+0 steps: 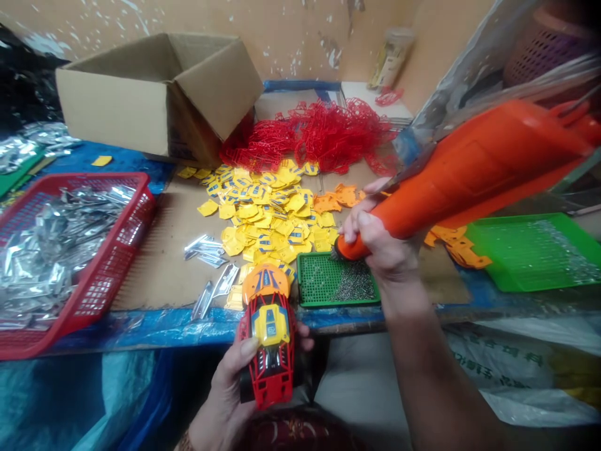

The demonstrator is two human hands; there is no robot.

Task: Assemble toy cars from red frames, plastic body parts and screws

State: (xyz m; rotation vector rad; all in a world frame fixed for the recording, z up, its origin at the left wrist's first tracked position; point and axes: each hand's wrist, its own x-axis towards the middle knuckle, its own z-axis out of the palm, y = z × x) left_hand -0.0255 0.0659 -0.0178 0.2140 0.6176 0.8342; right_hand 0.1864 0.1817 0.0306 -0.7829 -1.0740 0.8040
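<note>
Holding the toy car (pixel 271 338) at the front edge of the table (pixel 154 331), your left hand (pixel 230 376) is curled round it, thumb along one side. Your right hand (pixel 380 241) is wrapped round an orange power screwdriver (pixel 469 169), nose over the small green tray (pixel 317 279) of screws (pixel 354 282); contact cannot be told. Yellow panels (pixel 267 213) crowd the car's front; red frames (pixel 328 134) and a cardboard box (pixel 113 113) stand behind. Left: red basket (pixel 113 257), silver parts (pixel 70 232). Screwdriver body hides some right-side background. Sack (pixel 498 357) printing: upside down, blurred, unreadable.
</note>
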